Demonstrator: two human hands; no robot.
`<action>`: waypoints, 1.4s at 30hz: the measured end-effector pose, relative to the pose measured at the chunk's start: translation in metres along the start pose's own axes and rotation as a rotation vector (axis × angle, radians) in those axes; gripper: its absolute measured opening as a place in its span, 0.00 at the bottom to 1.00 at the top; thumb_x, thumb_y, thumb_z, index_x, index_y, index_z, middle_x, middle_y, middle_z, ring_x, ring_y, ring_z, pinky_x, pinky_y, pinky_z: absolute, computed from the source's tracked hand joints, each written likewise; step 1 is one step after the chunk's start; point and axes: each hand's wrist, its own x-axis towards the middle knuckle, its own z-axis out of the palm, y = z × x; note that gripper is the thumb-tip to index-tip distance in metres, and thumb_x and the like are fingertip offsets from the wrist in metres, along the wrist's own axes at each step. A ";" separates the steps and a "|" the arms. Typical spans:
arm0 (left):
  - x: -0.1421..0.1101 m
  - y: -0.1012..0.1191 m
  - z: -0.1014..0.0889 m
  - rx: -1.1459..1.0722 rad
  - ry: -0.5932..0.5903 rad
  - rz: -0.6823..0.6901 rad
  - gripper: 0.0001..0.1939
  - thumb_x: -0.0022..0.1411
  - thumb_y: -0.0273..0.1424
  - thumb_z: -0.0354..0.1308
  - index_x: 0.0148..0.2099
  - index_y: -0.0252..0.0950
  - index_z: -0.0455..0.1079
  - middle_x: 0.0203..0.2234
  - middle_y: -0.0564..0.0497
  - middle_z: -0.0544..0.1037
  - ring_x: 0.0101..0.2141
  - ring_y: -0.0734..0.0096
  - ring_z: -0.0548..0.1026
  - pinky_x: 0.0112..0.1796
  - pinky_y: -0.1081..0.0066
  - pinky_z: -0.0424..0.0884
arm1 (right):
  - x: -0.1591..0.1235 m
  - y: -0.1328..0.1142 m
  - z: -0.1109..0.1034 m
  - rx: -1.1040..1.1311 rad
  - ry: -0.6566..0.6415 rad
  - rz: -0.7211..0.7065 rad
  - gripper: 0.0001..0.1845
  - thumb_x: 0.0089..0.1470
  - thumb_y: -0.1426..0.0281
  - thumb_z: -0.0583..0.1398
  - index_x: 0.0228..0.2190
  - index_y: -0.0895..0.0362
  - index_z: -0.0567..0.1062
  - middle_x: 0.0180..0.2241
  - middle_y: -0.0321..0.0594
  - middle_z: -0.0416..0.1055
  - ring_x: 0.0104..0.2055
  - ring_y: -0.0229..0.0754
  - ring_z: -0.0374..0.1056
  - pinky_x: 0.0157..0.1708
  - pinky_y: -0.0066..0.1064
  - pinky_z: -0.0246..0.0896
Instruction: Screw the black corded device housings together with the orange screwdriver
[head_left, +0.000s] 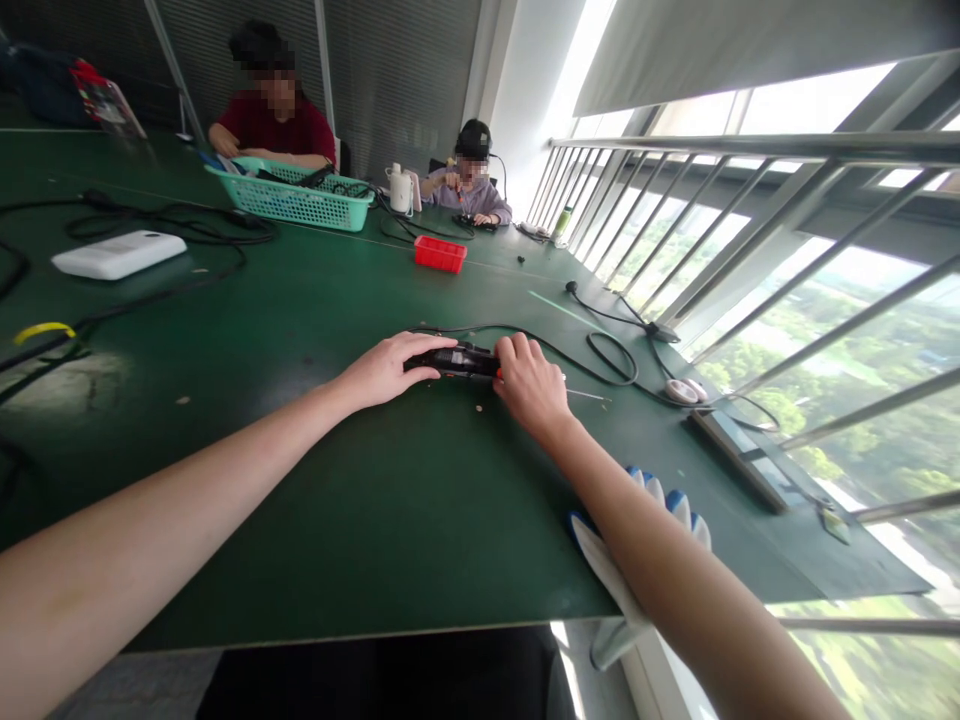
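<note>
A black device (456,361) with a small orange part lies on the green table (360,500), a black cable running from it. My left hand (390,367) rests on its left end, fingers curled over it. Over its right end my right hand (529,384) is closed, gripping there. A thin metal rod (587,395) lies just right of my right hand.
A white and blue work glove (637,540) lies under my right forearm at the table's edge. Looped black cables (611,355), a red tray (440,253), a teal basket (292,197) and a white box (118,254) sit farther off. Two people sit at the far end. Railing runs along the right.
</note>
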 end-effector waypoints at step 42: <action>0.004 0.003 -0.001 -0.039 -0.152 -0.162 0.26 0.62 0.45 0.61 0.62 0.50 0.66 0.56 0.53 0.76 0.52 0.56 0.76 0.52 0.62 0.69 | -0.007 -0.019 -0.004 0.693 -0.134 -0.449 0.13 0.67 0.64 0.58 0.47 0.50 0.79 0.49 0.41 0.74 0.47 0.41 0.73 0.50 0.32 0.65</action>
